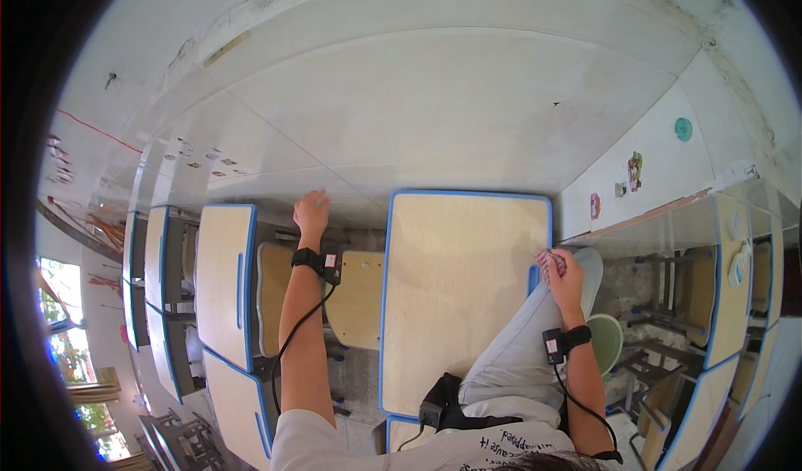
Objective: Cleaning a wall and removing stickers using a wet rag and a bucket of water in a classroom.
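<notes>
My left hand (311, 213) is raised in front of the tiled wall, over the chairs left of the desk. Its fingers are curled, and something small and greyish is at the fingertips; I cannot tell what it is or whether it is held. At the desk's right edge, near my knee, my right hand (564, 278) holds a crumpled, red-and-white patterned cloth (546, 264). Between the hands lies the pale wood-look top of a blue-edged school desk (463, 283). Each wrist wears a black strap with a small cabled box.
A tiled wall (463, 108) stands behind the desk. Chairs (356, 295) are at its left, with rows of desks (225, 283) beyond. A green basin (604, 342) is beside my right forearm. More desks and chairs (697, 295) stand at the right. Stickers (635, 170) mark the side wall.
</notes>
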The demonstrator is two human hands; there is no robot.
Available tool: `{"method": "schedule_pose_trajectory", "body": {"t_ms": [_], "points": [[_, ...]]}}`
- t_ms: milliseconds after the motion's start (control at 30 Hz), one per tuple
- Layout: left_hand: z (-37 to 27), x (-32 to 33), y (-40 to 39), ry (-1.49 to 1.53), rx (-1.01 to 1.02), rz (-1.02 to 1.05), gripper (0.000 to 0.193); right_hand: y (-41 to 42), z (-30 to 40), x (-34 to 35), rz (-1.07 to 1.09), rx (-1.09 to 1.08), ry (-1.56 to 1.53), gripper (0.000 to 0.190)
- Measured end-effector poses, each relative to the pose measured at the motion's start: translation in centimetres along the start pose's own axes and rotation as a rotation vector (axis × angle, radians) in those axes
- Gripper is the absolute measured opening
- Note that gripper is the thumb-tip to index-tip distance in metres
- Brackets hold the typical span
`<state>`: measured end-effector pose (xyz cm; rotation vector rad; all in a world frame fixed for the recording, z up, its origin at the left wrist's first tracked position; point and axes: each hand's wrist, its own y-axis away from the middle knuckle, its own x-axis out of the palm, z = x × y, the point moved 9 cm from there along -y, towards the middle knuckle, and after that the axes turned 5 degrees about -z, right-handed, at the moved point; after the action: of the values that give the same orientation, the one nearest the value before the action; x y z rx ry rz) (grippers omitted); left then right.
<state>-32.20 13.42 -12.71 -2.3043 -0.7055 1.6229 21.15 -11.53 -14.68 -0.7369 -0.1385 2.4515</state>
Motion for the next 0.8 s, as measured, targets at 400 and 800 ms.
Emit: {"method": "schedule_pose_trajectory", "body": {"t_ms": [400,800], "points": [[1.0,4.8,3.2,0.199,-0.141,0.298,0.026,0.1,-1.8,-0.7,-0.012,0.057,0.023,0.017],[-3.8,9.4,10.5,0.250,-0.443,0.632,0.026,0.0,-3.4,-2.6,-0.009,0.125,-0.008,0.023]]}}
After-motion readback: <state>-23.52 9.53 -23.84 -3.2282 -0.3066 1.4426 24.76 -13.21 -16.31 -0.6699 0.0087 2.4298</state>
